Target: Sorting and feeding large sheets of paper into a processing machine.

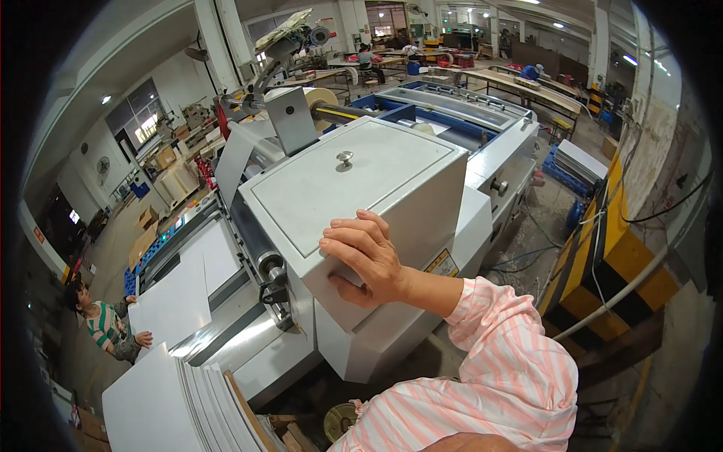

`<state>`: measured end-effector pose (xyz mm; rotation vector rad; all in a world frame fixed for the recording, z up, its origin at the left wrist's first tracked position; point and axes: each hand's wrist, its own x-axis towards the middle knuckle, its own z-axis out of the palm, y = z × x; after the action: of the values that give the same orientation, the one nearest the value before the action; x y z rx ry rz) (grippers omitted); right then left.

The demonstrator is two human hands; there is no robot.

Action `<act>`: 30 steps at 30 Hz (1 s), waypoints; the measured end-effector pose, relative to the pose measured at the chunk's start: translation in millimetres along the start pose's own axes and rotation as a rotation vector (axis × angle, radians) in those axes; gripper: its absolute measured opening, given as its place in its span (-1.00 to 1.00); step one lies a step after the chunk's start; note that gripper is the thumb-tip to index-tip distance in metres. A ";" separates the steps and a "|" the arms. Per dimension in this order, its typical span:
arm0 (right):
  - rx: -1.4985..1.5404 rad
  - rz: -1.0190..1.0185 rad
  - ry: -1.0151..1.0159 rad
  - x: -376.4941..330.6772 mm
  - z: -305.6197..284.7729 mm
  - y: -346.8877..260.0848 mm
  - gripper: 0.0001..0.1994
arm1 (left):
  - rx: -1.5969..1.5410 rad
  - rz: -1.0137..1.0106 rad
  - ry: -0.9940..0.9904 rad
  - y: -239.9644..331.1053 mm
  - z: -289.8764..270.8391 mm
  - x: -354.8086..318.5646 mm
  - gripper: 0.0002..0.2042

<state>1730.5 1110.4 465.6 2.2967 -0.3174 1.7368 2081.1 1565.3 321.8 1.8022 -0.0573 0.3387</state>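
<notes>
My right hand [364,260] rests on the near corner of a grey metal box-shaped housing [399,188] on a large machine. Its fingers lie spread over the top edge, and the thumb bends down against the side panel. Nothing is held in it. A flat lid with a small round metal knob [344,159] forms the housing's top. My left hand does not show; only pink-and-white striped clothing and a strip of bare skin appear at the lower edge. Left of the housing, a dark roller [260,241] runs beside the machine's feed bed, where large white sheets [175,297] lie.
A co-worker [113,328] at the left has both hands at a white sheet. A tall stack of white boards [162,407] stands at the near left. Yellow-and-black striped barriers [595,256] line the right, with hanging cables. A blue pallet [568,169] carries stacked sheets. Long worktables [520,83] fill the back.
</notes>
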 end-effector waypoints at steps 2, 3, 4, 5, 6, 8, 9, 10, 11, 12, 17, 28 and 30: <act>-0.002 0.006 0.014 0.1 -0.2 -0.8 -0.49 | -0.001 0.010 -0.001 0.5 -1.4 0.5 -0.78; -0.015 0.005 -0.010 0.5 -0.3 -1.3 -0.48 | -0.002 0.016 -0.001 0.8 -1.8 0.8 -0.78; -0.029 0.005 -0.035 1.0 -0.6 -2.0 -0.47 | -0.003 0.021 -0.001 1.1 -2.1 1.3 -0.78; -0.029 0.005 -0.030 1.6 -1.2 -2.9 -0.47 | -0.004 0.026 -0.002 1.3 -2.5 1.8 -0.78; -0.047 0.007 -0.050 2.5 -1.4 -4.1 -0.47 | -0.004 0.032 -0.001 1.6 -3.2 2.6 -0.78; -0.065 0.009 -0.066 3.5 -1.3 -5.9 -0.46 | -0.003 0.042 -0.001 1.8 -4.7 4.3 -0.78; -0.077 0.008 -0.069 4.1 -1.2 -6.4 -0.46 | -0.003 0.047 -0.002 1.9 -5.4 5.4 -0.77; -0.088 0.008 -0.072 4.7 -1.1 -7.1 -0.46 | -0.002 0.051 -0.004 1.8 -6.2 6.4 -0.77; -0.088 0.008 -0.071 5.6 -1.1 -8.5 -0.46 | -0.001 0.055 -0.006 1.4 -7.0 7.5 -0.77; -0.098 0.017 -0.078 6.5 -1.1 -10.2 -0.47 | 0.002 0.057 -0.006 0.6 -8.5 7.8 -0.77; -0.160 0.040 -0.114 9.1 -1.3 -15.2 -0.47 | 0.017 0.061 -0.014 -5.9 -17.5 9.4 -0.77; -0.167 0.095 -0.030 19.0 -0.4 -23.1 -0.55 | 0.074 0.054 -0.051 -25.6 -44.7 11.2 -0.75; -0.161 0.103 -0.011 19.3 1.8 -24.2 -0.58 | 0.080 0.052 -0.060 -29.3 -47.5 11.2 -0.75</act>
<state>1744.9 1132.3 482.2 2.2110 -0.5651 1.6797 2088.8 1619.8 307.5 1.8929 -0.1341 0.3281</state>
